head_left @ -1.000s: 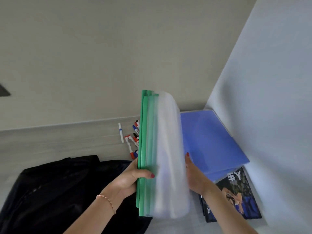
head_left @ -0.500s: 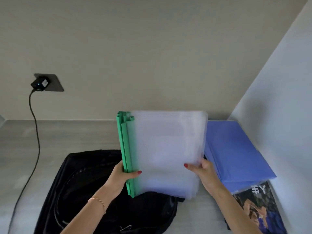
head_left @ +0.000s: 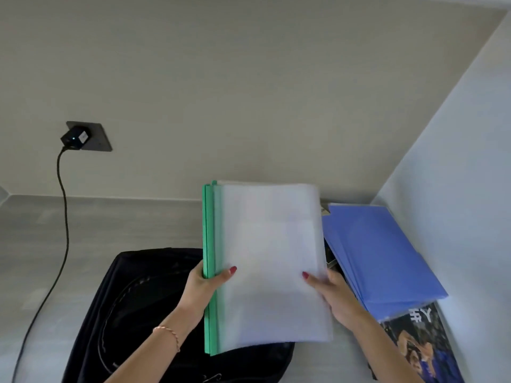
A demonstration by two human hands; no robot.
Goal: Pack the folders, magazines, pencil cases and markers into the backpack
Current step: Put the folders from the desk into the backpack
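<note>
Nearest to us, we see two bare forearms reaching in from the bottom edge, the left one with a thin bracelet [head_left: 167,331] at the wrist. The left hand [head_left: 203,286] grips the green spine edge of a stack of folders [head_left: 271,261], thumb on the front and fingers wrapped behind it. The right hand [head_left: 330,293] grips the opposite edge, thumb pressed on the frosted cover, its other fingers hidden behind the stack. Both thumbnails are painted red.

The stack is held upright and lifted, its lower edge over the open black backpack [head_left: 132,305], which lies flat on the grey table [head_left: 110,225]. We count at least two green spines, pressed close together; the exact number of folders we cannot tell. The front cover is translucent white and plain.

To the right, one magazine [head_left: 425,344] lies on the table, with a dark blue printed cover. A pile of blue folders [head_left: 378,252] rests partly on top of it; several edges show, but we cannot count them. Something dark peeks out between this pile and the held stack; we cannot tell what it is.

Farthest back, one charger [head_left: 75,138] sits in a dark socket plate on the wall, and one black cable [head_left: 62,217] hangs from it and runs across the table toward the lower left.
</note>
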